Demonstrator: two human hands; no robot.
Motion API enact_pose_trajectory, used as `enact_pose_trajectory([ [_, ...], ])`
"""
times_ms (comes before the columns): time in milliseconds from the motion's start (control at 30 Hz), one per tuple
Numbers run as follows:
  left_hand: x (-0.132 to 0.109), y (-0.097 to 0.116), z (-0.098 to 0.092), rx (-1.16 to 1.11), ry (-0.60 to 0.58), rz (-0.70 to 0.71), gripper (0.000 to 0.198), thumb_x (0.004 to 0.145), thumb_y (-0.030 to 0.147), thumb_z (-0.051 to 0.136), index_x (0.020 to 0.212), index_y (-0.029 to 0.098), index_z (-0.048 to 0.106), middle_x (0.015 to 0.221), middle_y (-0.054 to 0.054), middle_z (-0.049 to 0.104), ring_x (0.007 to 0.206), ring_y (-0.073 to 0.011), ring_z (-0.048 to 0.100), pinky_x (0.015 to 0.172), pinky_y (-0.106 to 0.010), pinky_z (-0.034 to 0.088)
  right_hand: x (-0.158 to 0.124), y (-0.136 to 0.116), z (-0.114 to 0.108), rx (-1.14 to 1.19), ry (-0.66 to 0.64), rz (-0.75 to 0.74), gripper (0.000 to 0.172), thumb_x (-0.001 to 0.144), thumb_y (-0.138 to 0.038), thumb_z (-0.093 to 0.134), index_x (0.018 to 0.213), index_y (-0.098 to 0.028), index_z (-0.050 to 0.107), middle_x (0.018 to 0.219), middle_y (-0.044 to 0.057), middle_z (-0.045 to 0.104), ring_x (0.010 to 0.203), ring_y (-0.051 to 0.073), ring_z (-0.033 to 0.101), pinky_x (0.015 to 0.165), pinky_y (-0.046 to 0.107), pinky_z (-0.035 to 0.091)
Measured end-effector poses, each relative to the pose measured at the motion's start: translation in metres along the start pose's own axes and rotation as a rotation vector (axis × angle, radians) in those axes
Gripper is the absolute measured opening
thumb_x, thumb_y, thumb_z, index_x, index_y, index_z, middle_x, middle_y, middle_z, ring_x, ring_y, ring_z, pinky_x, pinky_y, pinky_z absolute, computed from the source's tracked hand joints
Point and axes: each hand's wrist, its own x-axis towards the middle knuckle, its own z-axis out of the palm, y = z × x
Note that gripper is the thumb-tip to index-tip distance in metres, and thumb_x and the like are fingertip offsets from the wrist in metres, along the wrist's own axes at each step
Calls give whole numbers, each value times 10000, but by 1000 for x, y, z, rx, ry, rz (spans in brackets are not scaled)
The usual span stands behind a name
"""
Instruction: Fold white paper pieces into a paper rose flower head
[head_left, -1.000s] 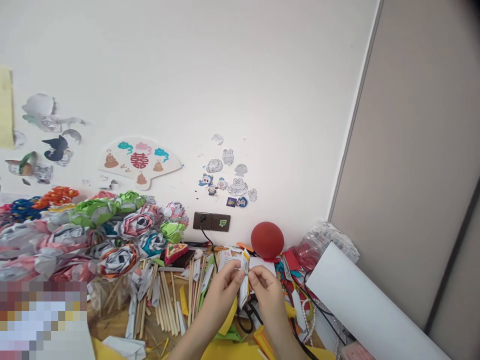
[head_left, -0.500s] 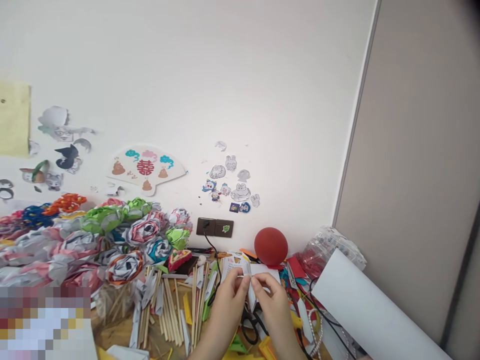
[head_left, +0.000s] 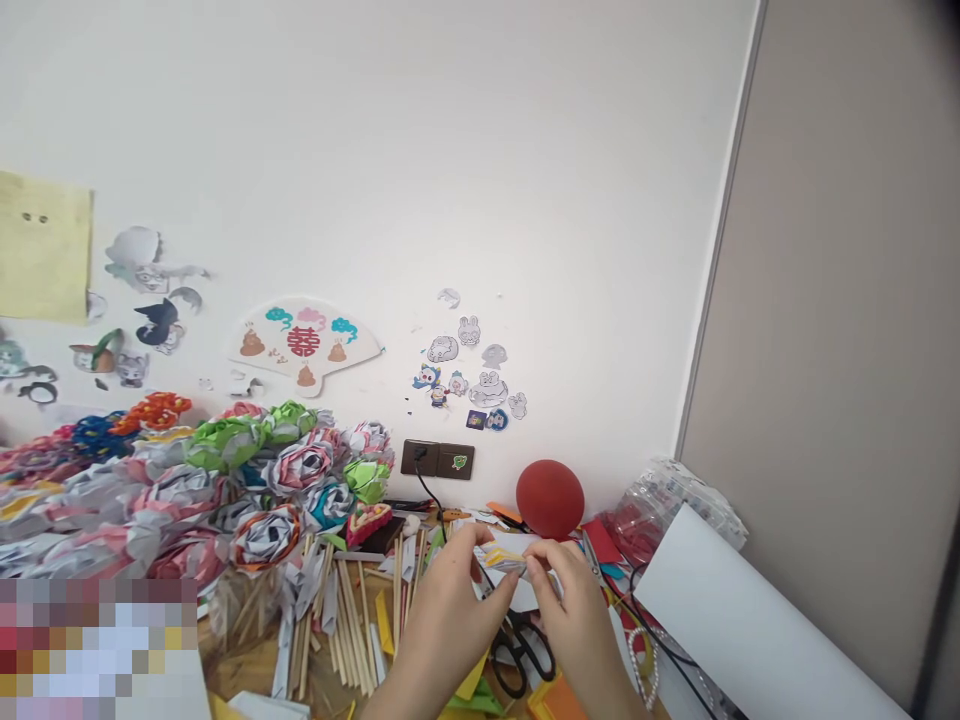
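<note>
My left hand point(head_left: 454, 607) and right hand point(head_left: 574, 597) pinched folded paper point(head_left: 507, 557) by its edges over scissors point(head_left: 516, 648), wooden sticks point(head_left: 350, 630) narrowing the room leftward, a red balloon point(head_left: 550, 498) beyond.

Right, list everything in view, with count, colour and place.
Folded paper: one, white and yellow, centre
Table: one, brown, below
Paper flowers: many, mixed colours, left
Wooden sticks: many, pale, centre left
Scissors: one black-handled pair, lower centre
Paper scraps: many, mixed colours, table
Round object: one, red, near wall
Plastic bagging: some, clear, right
Roll: one, white, right
Outlet plates: two, dark brown, wall
Cables: some, black, centre and right
Fan cutout: one, white, wall
Small cutouts: many, mixed colours, wall
Sheet: one, yellow, wall
Panel: one, grey, right
Left hand: one, holding folded paper
Right hand: one, holding folded paper
</note>
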Motion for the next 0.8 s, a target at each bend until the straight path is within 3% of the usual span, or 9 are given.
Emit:
enact_pose_trajectory([
  [100,-4,7,-6,136,39,126,300,733,398,589,984,232,574,938,-77,632,862,-263,558,729,-329,395,0,-4,-3,-78,-18,-141,208,886,-234,380,732,-205,517,729,26,552,733,193,494,666,293,386],
  [200,-7,14,-10,290,-77,200,201,821,355,469,822,217,615,832,-77,635,792,-246,563,692,-317,375,-1,-5,-5,-112,-15,-198,227,899,-218,366,701,-202,474,700,16,515,703,182,468,634,285,366],
  [267,-8,17,-11,384,-169,186,241,849,313,412,713,207,580,745,-51,615,711,-212,555,632,-289,363,-1,-4,-5,-108,-2,-214,225,901,-220,369,694,-202,455,694,12,499,697,180,464,624,281,362],
  [400,-8,17,-11,394,-252,106,195,860,274,387,735,206,520,755,-20,618,695,-177,565,587,-242,363,-2,-2,-5,-52,-51,-242,177,896,-235,400,731,-205,456,728,9,508,712,177,482,617,271,370],
  [567,-6,15,-9,425,-273,82,219,873,232,349,758,202,533,775,-29,638,716,-181,584,612,-250,381,-3,1,-1,-62,-114,-176,101,884,-214,420,819,-213,498,790,18,561,750,187,525,636,271,391],
  [800,-9,15,-2,461,-259,130,124,821,156,428,754,184,529,794,-44,640,734,-187,584,617,-253,392,-5,3,8,-114,-69,-142,274,897,-228,347,646,-197,451,669,21,516,667,192,505,600,284,379],
])
